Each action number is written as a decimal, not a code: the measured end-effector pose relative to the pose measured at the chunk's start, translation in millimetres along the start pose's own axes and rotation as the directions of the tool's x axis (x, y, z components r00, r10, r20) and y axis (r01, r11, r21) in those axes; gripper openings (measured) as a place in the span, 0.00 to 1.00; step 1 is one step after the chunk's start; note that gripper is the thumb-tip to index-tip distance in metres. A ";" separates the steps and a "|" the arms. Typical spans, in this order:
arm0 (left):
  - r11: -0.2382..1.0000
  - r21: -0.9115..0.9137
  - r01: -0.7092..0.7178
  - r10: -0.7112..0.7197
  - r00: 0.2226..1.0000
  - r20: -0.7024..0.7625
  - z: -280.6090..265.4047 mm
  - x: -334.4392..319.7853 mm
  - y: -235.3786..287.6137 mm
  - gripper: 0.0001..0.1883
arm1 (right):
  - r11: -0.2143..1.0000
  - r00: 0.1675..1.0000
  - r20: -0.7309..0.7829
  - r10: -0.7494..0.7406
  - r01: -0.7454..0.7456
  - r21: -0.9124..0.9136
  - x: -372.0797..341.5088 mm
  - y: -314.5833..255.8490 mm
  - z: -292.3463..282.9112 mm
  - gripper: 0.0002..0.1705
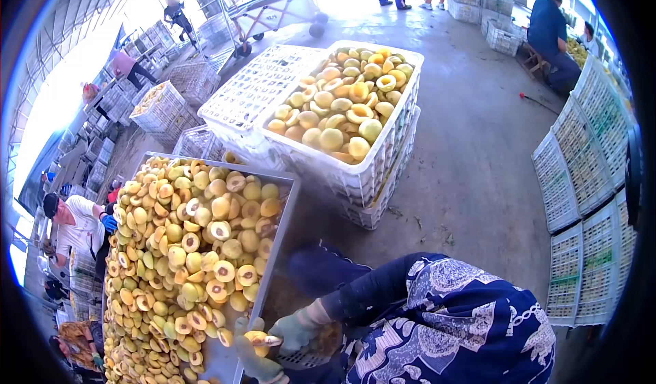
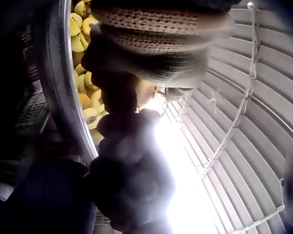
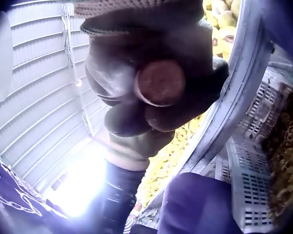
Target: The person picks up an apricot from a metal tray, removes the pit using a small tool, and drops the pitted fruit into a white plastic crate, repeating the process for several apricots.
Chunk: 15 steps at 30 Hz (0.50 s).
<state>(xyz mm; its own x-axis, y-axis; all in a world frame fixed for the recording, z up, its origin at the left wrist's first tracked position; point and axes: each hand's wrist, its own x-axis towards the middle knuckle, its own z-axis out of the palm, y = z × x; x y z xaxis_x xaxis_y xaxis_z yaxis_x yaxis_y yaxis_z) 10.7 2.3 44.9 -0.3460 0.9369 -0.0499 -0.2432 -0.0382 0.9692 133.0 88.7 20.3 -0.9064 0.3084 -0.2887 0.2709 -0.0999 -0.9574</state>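
Note:
In the head view, my gloved left hand [image 1: 258, 362] holds a yellow fruit [image 1: 257, 337] at the metal tray's edge. My gloved right hand [image 1: 298, 329] meets it from the other side, fingers curled. The right wrist view shows a round, brownish end of an object [image 3: 161, 84] in the fingers of the right hand [image 3: 146, 53]; what it belongs to is unclear. The left wrist view is dark, with the left hand [image 2: 151, 44] above and the other glove [image 2: 132, 165] close below. Halved yellow fruits [image 1: 184, 247], some showing pits, fill the tray [image 1: 281, 230].
A white crate [image 1: 369, 172] heaped with fruit stands beyond the tray, beside another crate with a slatted white top [image 1: 263, 83]. Stacked crates [image 1: 588, 158] line the right. A person in a white shirt [image 1: 80, 223] is across the tray. A crate of brown pieces [image 3: 251, 185] stands low beside the tray.

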 end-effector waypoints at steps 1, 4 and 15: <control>0.996 0.054 -0.065 0.067 0.997 -0.039 -6.4 -0.3 -9.2 0.32 | 1.000 1.000 0.010 0.003 -0.004 0.022 -0.2 1.9 1.9 0.12; 0.988 0.121 -0.100 0.116 0.984 -0.137 -4.3 -5.1 -12.9 0.34 | 0.995 0.999 0.040 0.004 -0.008 0.097 1.3 7.8 8.7 0.10; 0.934 0.085 -0.347 0.351 0.847 -0.400 55.3 -16.4 -23.2 0.33 | 0.605 0.761 0.643 -0.090 -0.471 0.642 -21.4 -12.5 6.6 0.06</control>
<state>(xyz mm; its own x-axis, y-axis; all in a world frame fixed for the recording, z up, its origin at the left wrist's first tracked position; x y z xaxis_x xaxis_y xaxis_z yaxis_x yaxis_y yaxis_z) 72.1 7.0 36.5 -0.7408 0.6408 0.2016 -0.0302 -0.3315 0.9430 146.9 77.1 38.5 -0.9222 -0.3646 -0.1284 0.3826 -0.8130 -0.4390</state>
